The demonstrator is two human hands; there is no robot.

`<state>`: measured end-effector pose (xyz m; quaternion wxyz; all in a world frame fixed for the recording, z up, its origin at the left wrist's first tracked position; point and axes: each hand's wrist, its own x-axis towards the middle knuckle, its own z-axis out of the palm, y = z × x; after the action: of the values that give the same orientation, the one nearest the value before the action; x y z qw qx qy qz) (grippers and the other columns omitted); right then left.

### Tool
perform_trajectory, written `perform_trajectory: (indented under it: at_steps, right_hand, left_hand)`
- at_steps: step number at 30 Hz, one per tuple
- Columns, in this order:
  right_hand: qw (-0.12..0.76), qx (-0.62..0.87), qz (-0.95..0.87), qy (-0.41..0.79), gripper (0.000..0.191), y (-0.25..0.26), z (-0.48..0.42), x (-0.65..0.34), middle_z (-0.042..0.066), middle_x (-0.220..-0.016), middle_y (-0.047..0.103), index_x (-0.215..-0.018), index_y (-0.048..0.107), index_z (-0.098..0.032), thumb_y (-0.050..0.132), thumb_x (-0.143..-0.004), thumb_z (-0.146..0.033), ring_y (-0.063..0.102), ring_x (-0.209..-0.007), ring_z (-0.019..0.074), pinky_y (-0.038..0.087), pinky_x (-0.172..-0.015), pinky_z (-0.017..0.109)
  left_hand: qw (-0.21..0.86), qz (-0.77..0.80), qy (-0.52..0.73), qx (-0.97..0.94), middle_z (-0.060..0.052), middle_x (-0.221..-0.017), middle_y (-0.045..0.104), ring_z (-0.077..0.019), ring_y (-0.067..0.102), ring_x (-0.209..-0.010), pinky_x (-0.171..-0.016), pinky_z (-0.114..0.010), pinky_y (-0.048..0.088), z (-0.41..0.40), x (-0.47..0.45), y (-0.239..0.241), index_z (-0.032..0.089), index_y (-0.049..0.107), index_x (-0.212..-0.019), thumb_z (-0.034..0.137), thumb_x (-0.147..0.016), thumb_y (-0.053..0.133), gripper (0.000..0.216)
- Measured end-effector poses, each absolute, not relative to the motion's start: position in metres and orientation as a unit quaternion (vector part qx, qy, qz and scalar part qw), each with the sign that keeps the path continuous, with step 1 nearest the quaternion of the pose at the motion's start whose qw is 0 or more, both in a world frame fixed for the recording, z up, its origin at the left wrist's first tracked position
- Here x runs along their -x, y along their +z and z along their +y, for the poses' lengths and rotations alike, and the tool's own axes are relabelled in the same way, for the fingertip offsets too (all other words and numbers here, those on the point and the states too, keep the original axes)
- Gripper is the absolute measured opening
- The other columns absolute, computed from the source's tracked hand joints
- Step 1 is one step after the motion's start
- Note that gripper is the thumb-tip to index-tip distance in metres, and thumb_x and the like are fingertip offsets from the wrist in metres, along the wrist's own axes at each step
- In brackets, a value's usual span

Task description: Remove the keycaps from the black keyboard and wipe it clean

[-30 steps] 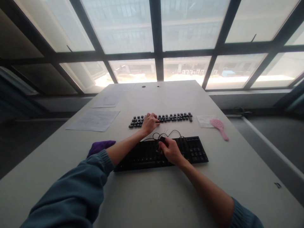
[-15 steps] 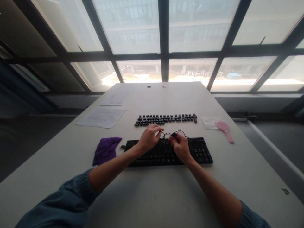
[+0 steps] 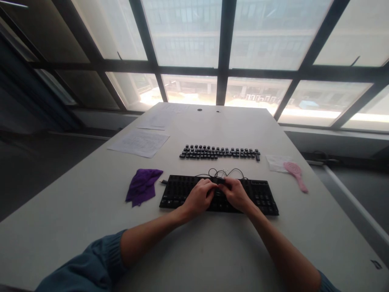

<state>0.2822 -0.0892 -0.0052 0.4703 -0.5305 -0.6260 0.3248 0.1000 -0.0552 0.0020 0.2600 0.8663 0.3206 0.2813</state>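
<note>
A black keyboard (image 3: 260, 194) lies flat on the white table in front of me. Over its middle, my left hand (image 3: 202, 195) has its fingers bent and pressed together at the tips. Close beside it, my right hand (image 3: 235, 194) is closed in a pinch, and the fingertips of both hands nearly meet. Whatever lies between those fingers is too dark and small to make out against the keys. Behind the hands, the thin black cable (image 3: 213, 172) loops at the keyboard's back edge, and its USB plug (image 3: 163, 181) sticks out at the left.
Rows of loose black keycaps (image 3: 220, 154) stand behind the keyboard. To the left are a purple cloth (image 3: 143, 185) and sheets of paper (image 3: 142, 142). A pink hairbrush (image 3: 294, 172) partly overlaps a clear plastic bag (image 3: 275, 163) on the right. Windows rise beyond the table.
Both hands have come down and closer together over the keyboard. The small black piece seen in my right hand earlier is no longer distinct. My view has shifted slightly left.
</note>
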Motion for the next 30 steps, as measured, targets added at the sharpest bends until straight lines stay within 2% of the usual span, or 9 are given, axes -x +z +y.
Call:
perform_trajectory:
  at_steps: [4, 7, 13, 17, 23, 30]
  right_hand:
    - [0.454, 0.521, -0.658, 0.299, 0.017, -0.001, -0.092, -0.281, -0.001, -0.066, 0.058, -0.069, 0.062, -0.018, 0.060, -0.086, -0.021, 0.050, -0.064, 0.0161, 0.039, -0.061, 0.025]
    - [0.447, 0.504, -0.681, 0.287, 0.014, 0.000, -0.095, -0.280, 0.002, -0.075, 0.062, -0.073, 0.062, -0.019, 0.058, -0.086, -0.016, 0.055, -0.071, 0.0182, 0.042, -0.067, 0.027]
    - [0.439, 0.496, -0.709, 0.242, 0.018, -0.006, -0.101, -0.278, 0.004, -0.077, 0.059, -0.074, 0.061, -0.020, 0.054, -0.091, -0.018, 0.055, -0.071, 0.0185, 0.042, -0.065, 0.029]
    - [0.441, 0.487, -0.715, 0.238, 0.022, -0.010, -0.103, -0.278, 0.004, -0.077, 0.057, -0.073, 0.060, -0.020, 0.052, -0.093, -0.019, 0.054, -0.069, 0.0174, 0.042, -0.064, 0.028]
    - [0.479, 0.487, -0.685, 0.254, 0.021, -0.009, -0.102, -0.280, 0.003, -0.070, 0.059, -0.067, 0.058, -0.020, 0.055, -0.088, -0.018, 0.055, -0.068, 0.0185, 0.043, -0.064, 0.030]
    - [0.498, 0.510, -0.648, 0.268, 0.023, -0.009, -0.101, -0.282, 0.002, -0.064, 0.060, -0.063, 0.060, -0.019, 0.059, -0.085, -0.020, 0.056, -0.063, 0.0178, 0.044, -0.061, 0.029]
  left_hand:
    - [0.261, 0.323, 0.284, -0.864, -0.006, -0.095, 0.065, -0.0220, 0.056, -0.095, -0.087, -0.037, 0.048, -0.055, -0.099, 0.001, 0.020, 0.068, -0.099, 0.006, -0.087, 0.051, 0.025]
    - [0.259, 0.320, 0.281, -0.867, -0.006, -0.095, 0.065, -0.0226, 0.056, -0.096, -0.087, -0.036, 0.048, -0.056, -0.098, 0.002, 0.020, 0.067, -0.100, 0.004, -0.084, 0.052, 0.028]
    - [0.258, 0.300, 0.251, -0.883, -0.006, -0.096, 0.066, -0.0235, 0.056, -0.095, -0.087, -0.037, 0.048, -0.055, -0.098, 0.005, 0.021, 0.069, -0.091, 0.019, -0.083, 0.069, 0.009]
    - [0.239, 0.316, 0.228, -0.889, -0.005, -0.092, 0.066, -0.0239, 0.057, -0.094, -0.085, -0.036, 0.048, -0.050, -0.101, 0.002, 0.022, 0.071, -0.088, 0.022, -0.082, 0.072, 0.006]
    - [0.195, 0.311, 0.225, -0.903, -0.005, -0.097, 0.064, -0.0222, 0.058, -0.094, -0.085, -0.035, 0.049, -0.054, -0.104, -0.002, 0.020, 0.068, -0.087, 0.022, -0.087, 0.066, 0.003]
    - [0.180, 0.309, 0.228, -0.905, -0.007, -0.103, 0.062, -0.0229, 0.057, -0.099, -0.087, -0.037, 0.050, -0.062, -0.104, -0.001, 0.021, 0.064, -0.097, 0.019, -0.090, 0.061, 0.007]
